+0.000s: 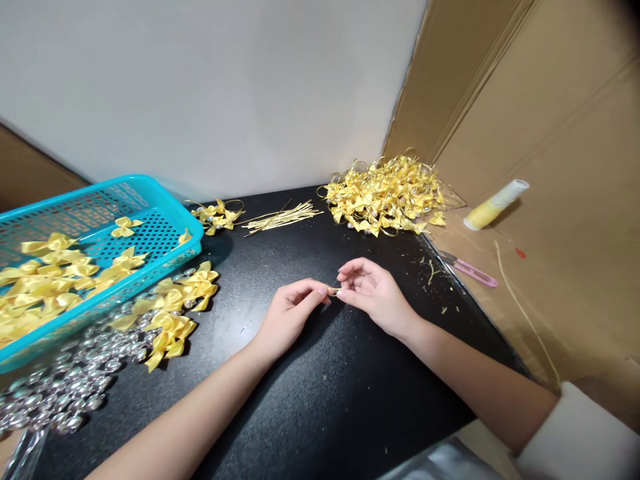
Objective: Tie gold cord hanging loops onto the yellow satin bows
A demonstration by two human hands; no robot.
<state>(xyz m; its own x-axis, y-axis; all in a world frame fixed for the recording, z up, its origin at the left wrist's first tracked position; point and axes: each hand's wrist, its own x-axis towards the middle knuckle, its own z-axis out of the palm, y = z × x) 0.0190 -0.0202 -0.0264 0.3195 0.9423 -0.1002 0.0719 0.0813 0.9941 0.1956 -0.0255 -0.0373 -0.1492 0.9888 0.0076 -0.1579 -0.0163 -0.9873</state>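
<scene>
Above the black tabletop (pixel 310 393), my left hand (pixel 290 317) and my right hand (pixel 380 300) meet fingertip to fingertip. Between them is a short bit of thin gold cord (pixel 334 291), bent into a small curve. Thumb and index finger of each hand pinch it; the other right fingers are curled loosely. Fingertips hide part of the cord. Farther back lies a bundle of straight gold cords (pixel 285 219). Left of my hands are loose yellow ribbon bows (pixel 170 333) beside a spread of shiny silver beads (pixel 70 383).
A turquoise basket (pixel 145 183) of yellow bows stands at the left. Bows with cord loops form a large pile (pixel 385 197) at the back right and a small cluster (pixel 217 217) near the basket. Pink-handled snips (pixel 475 272) and a yellow-white tube (pixel 495 205) lie on the right.
</scene>
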